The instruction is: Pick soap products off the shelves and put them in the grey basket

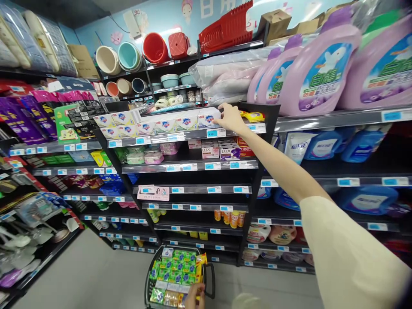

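Observation:
My right hand (229,116) reaches up to the top shelf and is closed on a white soap box (206,119) at the right end of a row of similar boxes. Its thumb lies across the box's front and the fingers are over the top. Low down, my left hand (195,296) is at the near right part of a black basket (147,277), its fingers curled; what they hold, if anything, is hidden. Green soap packs (177,266) fill most of the basket, with a white box (167,252) in its far left corner and a yellow packet (201,259) at the right.
Yellow packets (254,116) lie right of my right hand, beside a black shelf divider (272,124). Large purple detergent bottles (325,68) stand farther right. Lux soap boxes (229,151) sit one shelf below. Grey floor (116,274) surrounds the basket.

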Demonstrator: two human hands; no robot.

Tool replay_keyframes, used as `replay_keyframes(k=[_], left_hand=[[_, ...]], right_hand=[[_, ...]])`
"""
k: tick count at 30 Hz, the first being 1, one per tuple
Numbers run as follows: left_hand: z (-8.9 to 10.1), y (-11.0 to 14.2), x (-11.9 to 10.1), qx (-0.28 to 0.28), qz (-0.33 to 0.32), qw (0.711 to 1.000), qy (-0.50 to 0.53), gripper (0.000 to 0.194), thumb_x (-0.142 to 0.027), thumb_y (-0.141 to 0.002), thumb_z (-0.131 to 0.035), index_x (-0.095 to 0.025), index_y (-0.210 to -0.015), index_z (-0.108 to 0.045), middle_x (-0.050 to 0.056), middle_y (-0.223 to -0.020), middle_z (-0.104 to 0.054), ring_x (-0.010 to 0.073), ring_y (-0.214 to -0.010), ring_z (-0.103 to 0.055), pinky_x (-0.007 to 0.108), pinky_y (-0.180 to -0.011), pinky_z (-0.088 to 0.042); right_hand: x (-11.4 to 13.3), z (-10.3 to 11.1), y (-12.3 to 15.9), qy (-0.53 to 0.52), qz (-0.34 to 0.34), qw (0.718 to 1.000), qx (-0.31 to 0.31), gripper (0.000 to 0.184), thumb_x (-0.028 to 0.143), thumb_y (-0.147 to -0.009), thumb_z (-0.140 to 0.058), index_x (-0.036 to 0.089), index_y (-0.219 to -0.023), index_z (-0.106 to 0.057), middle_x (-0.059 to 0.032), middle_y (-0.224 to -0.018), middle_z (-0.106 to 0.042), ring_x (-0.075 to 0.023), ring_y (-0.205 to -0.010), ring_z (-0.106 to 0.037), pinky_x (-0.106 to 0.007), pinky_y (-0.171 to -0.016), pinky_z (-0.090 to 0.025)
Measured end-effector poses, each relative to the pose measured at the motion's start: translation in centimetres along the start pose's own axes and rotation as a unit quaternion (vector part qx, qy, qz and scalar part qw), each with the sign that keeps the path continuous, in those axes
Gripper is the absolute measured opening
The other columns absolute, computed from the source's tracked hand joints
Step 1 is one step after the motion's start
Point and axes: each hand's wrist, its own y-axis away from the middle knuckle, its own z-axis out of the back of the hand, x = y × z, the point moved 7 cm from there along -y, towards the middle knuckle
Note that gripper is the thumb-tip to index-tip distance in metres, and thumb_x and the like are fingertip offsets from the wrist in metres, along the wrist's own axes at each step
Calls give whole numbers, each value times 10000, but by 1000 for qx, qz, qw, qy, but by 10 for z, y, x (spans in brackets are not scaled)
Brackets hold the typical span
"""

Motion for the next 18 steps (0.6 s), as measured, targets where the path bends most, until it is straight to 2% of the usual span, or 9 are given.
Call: replay_keyframes(k=[3, 6, 11, 14, 18], left_hand=[[-21, 9, -20, -12, -34, 999, 15, 660, -934, -786, -476, -360, -904, -780, 186, -988, -763, 397, -887, -747, 554, -805, -631], [-45, 23, -34, -15, -47, 999, 18, 620, -823, -877, -508, -270, -952, -780, 170, -987, -766, 361, -918, -739, 522, -877, -624], [-91, 40, -47, 59, -52, 997, -20, 435, -621, -905, -592, -246, -991, -795, 168, -997, -748, 330, -887, -737, 445, -772, -619], [-103, 44, -53, 83, -67, 993, -44, 393, -538, -913, -577, -231, -1019, -798, 176, -998, -731, 324, -891, -733, 440, -745, -605], [-104, 39, -53, 87, -67, 993, -53, 366, -566, -900, -577, -292, -991, -802, 197, -1012, -732, 340, -876, -734, 489, -742, -596]], right_hand=[[-3, -4, 1, -24, 27, 999, 17, 734, 516, -788, -828, 177, -1386, -572, -156, -1242, -683, -463, -1311, -529, -727, -1161, -388], [-14, -6, -2, -50, 40, 997, 31, 818, 533, -789, -844, 156, -1440, -524, -172, -1282, -667, -472, -1326, -527, -737, -1163, -382], [-45, -13, -26, -104, 19, 993, 57, 996, 540, -676, -951, 105, -1456, -508, -217, -1382, -596, -461, -1331, -563, -687, -1143, -464], [-53, -14, -42, -138, 14, 987, 84, 1038, 566, -611, -985, 99, -1425, -542, -190, -1338, -628, -432, -1290, -611, -655, -1122, -511], [-49, -14, -47, -164, -4, 974, 155, 1002, 537, -518, -1031, 122, -1335, -627, -138, -1210, -715, -380, -1184, -676, -606, -1071, -576]])
